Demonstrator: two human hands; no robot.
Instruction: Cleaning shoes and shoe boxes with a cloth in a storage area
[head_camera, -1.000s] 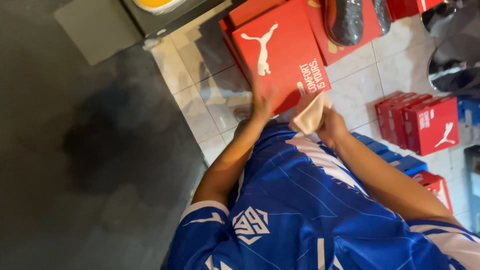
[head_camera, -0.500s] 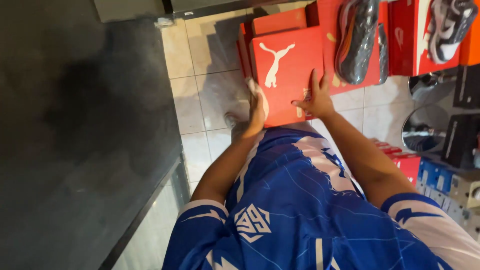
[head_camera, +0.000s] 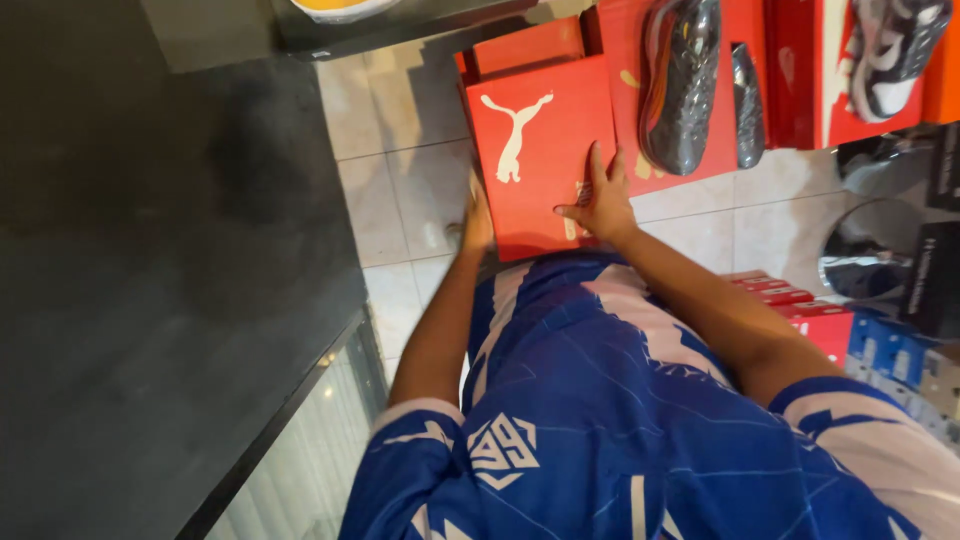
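A pale tiled floor (head_camera: 400, 190) carried everything. A red shoebox (head_camera: 540, 150) with a white leaping-cat mark on its lid sat on the tiles, another red box (head_camera: 525, 45) just behind it. To its right lay a red open box (head_camera: 700, 100) bearing dark shoes (head_camera: 685, 80). Further right, small red boxes (head_camera: 800, 310) and blue boxes (head_camera: 900, 355) were stacked on the floor. A dark counter (head_camera: 150, 300) bordered the tiles on the left.
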